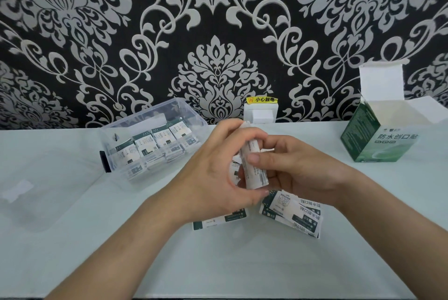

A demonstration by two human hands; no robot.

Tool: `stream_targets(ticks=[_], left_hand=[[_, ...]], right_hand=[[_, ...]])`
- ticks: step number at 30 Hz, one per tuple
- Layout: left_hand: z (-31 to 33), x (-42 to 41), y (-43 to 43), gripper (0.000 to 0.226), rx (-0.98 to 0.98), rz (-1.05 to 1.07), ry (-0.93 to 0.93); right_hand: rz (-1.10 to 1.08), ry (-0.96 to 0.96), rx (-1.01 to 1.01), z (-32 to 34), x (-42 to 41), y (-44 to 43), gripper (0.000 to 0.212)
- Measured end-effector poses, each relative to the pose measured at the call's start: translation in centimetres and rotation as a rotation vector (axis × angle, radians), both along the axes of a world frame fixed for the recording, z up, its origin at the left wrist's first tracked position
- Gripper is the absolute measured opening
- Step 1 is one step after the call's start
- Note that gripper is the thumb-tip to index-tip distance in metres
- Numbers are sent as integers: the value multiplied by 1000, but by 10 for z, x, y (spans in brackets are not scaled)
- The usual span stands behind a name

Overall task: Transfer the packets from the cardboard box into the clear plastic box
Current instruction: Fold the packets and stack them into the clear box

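Both hands hold one upright stack of white and green packets [253, 166] above the middle of the table. My left hand [218, 171] grips the stack from the left, my right hand [295, 169] from the right, its thumb across the front. Loose packets [294, 212] lie fanned on the table under my hands, and one more packet [219, 221] lies below my left wrist. The clear plastic box [155, 139] stands open at the left, with rows of packets inside. The green and white cardboard box [380, 135] stands at the right, flaps open.
The clear lid [41, 188] lies flat on the pale table [218, 263] at the far left. A white wall socket [260, 112] with a yellow warning label sits at the back against the patterned black and silver wall.
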State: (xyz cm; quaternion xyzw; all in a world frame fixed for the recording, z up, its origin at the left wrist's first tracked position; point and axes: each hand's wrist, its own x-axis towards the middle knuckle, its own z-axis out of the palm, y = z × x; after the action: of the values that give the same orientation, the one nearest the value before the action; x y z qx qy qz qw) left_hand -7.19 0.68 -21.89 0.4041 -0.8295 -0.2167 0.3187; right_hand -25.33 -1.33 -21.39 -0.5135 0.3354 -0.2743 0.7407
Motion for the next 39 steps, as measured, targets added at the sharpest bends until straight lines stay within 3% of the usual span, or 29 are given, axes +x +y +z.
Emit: stream_targets(ticks=[9,17,23,25,27,29,31,34,39], left_hand=[[14,19,3,67,-68,68,53],[27,78,3,64,-87,194,143],[37,126,3,81,130,311,242],[34,144,1,70,175,385,279],[27,158,-7,39,135,523,315],[21,163,-14,25,166,606,392],[18,162,-19,26,248,634,459],[13,161,-26,34,244,724,418],[10,167,-32,26,174,859,207]], right_hand=[[-36,-97,-12,18,21,4,66],[21,49,-134,53,84,-9,30],[36,254,-341,71,133,-27,17],[23,430,-460,72,148,-38,20],[10,566,-541,70,163,-49,23],[27,683,-604,65,178,-57,23],[68,792,-671,59,193,-62,22],[106,869,-712,53,212,-65,23],[157,762,-539,52,216,-70,11]])
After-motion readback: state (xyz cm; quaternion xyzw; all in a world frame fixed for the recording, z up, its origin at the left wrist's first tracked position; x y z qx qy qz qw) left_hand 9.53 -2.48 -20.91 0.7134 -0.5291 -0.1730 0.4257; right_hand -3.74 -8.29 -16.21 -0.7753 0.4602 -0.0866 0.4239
